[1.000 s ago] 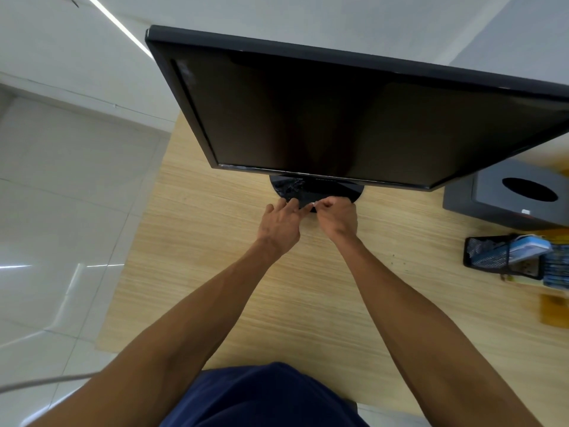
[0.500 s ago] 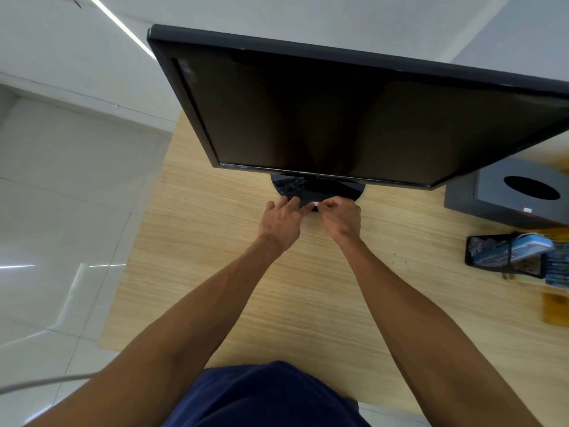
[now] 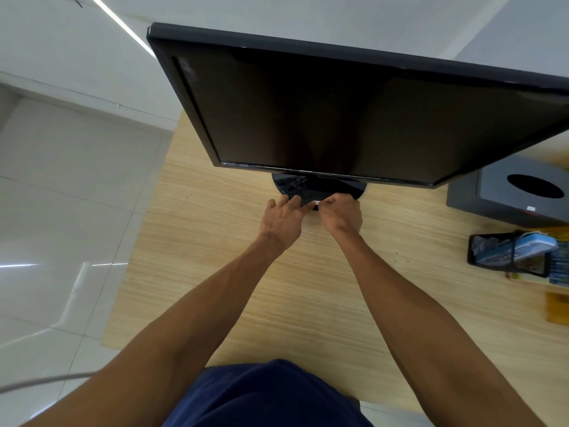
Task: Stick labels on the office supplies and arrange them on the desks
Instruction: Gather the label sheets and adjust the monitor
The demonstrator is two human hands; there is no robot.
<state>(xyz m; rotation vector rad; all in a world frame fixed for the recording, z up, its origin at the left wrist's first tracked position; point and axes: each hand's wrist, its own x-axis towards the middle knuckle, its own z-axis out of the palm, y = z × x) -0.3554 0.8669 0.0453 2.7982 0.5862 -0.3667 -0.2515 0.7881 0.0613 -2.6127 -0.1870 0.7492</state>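
Note:
A black monitor (image 3: 354, 118) stands on a light wooden desk (image 3: 215, 257), its round glossy base (image 3: 317, 188) just under the screen. A small white label (image 3: 316, 204) lies at the front edge of the base. My left hand (image 3: 281, 221) reaches to the base with fingers stretched out, its fingertips touching the base beside the label. My right hand (image 3: 341, 212) is curled and pinches the label's right end. The two hands meet at the label.
A dark grey box with a round hole (image 3: 517, 195) sits at the right. In front of it stands a black mesh organiser (image 3: 505, 252) holding blue items. The desk's left edge borders a white tiled floor (image 3: 61, 211).
Both hands stay at the front of the monitor base, working the label. They have edged slightly forward onto the base; nothing else has moved.

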